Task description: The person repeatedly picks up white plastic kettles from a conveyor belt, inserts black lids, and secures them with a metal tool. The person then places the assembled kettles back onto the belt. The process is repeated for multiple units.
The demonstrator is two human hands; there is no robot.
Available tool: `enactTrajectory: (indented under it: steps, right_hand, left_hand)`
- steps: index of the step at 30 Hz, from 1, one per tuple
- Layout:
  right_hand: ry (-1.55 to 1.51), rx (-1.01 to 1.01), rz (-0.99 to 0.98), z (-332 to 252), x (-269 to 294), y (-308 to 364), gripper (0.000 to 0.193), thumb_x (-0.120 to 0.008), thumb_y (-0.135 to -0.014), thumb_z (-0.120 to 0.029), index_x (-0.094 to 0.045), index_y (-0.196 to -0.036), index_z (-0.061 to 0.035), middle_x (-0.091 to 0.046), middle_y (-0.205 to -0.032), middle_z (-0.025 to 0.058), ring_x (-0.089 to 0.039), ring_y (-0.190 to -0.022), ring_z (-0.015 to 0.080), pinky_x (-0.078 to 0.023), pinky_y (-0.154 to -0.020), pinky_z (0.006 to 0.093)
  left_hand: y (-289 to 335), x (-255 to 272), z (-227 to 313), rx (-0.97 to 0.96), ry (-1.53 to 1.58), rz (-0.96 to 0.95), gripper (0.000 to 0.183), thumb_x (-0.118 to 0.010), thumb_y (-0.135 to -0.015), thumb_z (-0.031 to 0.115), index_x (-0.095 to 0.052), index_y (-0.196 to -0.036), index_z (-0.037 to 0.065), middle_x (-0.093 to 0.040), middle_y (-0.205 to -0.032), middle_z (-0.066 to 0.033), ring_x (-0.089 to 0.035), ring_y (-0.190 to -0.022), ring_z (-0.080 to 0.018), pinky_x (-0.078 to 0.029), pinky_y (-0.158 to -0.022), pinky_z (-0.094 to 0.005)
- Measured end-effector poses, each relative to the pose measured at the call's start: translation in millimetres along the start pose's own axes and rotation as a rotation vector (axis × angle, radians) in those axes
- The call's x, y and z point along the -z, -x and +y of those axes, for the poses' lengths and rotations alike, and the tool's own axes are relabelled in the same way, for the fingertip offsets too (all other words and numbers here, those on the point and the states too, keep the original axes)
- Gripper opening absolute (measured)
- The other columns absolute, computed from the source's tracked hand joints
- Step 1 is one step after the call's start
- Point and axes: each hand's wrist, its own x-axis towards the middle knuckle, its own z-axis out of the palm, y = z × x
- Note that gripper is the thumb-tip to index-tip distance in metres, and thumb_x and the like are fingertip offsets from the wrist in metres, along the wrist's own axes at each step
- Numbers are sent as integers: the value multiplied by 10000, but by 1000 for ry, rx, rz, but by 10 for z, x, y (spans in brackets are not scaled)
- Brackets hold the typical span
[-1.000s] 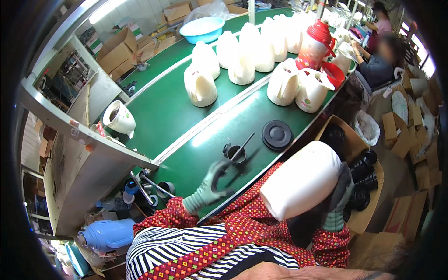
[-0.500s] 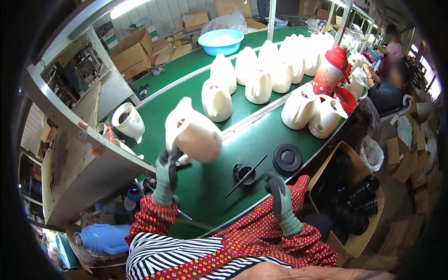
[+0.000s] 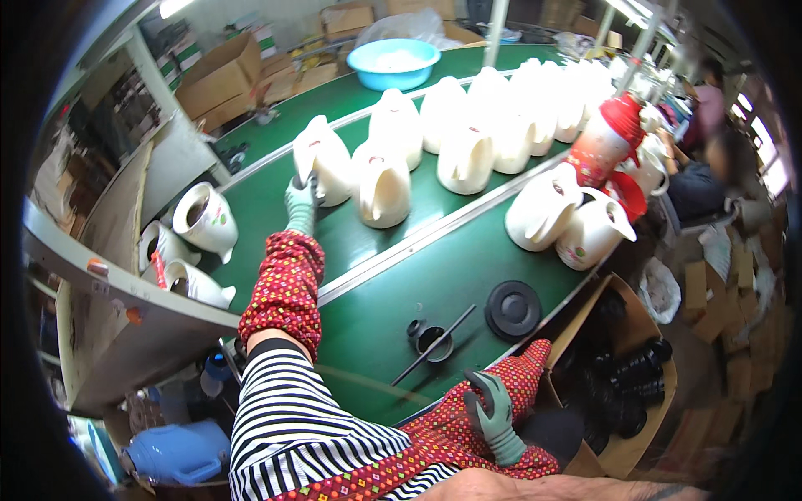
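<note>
At the near end of a row of white jugs stands one white thermos jug [image 3: 327,167], upright on the green bench. My left hand [image 3: 302,204], gloved and stretched forward, is closed at this jug's near side, where the handle is mostly hidden by the glove. My right hand [image 3: 493,411], in a matching grey-green glove, hovers low over my red patterned apron [image 3: 522,367]. Its fingers are loosely bent with the thumb apart, and nothing shows in them. Nearest to it on the bench are a small black cup [image 3: 434,344] with a thin dark rod [image 3: 455,324] across it and a round black lid [image 3: 513,311].
Several white jugs lie tipped at the left [image 3: 205,219]. Two more jugs [image 3: 543,204] stand beside a red thermos [image 3: 603,142] at right. A carton of black parts [image 3: 622,367] sits beside the bench. A blue basin [image 3: 393,65] rests behind. Other people sit far right.
My left hand has carried the white jug forward and set it at the row's end. My right hand has drawn back toward my body, and the view has shifted slightly.
</note>
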Motion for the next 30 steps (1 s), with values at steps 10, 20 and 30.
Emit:
enactTrajectory:
  steps: [10,20,30]
  right_hand:
    - [90,84,-13,-65,-38,-74,446,-728,-874,-144,-683,-1299,-18,-702,-1236,183,-659,-1124,377,-527,-982,456]
    - [52,66,-71,-86,-1,-49,453,-746,-891,-168,-676,-1322,-46,-703,-1250,169,-647,-1157,358,-501,-1026,454]
    - [-115,119,-9,-832,305,-840,842,-814,-901,-379,-437,-1563,-19,-478,-1500,317,-556,-1347,387,-510,-1052,418]
  left_hand:
    - [-245,1837,320,116,-1136,549,948,-796,-850,471,-324,-1551,41,-276,-1600,-330,-524,-1372,-467,-511,-1084,-488]
    - [421,1537,293,-138,-916,505,624,-790,-861,324,-569,-1379,54,-561,-1440,-219,-655,-1193,-413,-537,-1011,-472]
    - [3079,1513,1623,-710,-488,-361,513,-862,-759,94,-641,-1216,15,-716,-1172,-192,-738,-937,-368,-584,-794,-425]
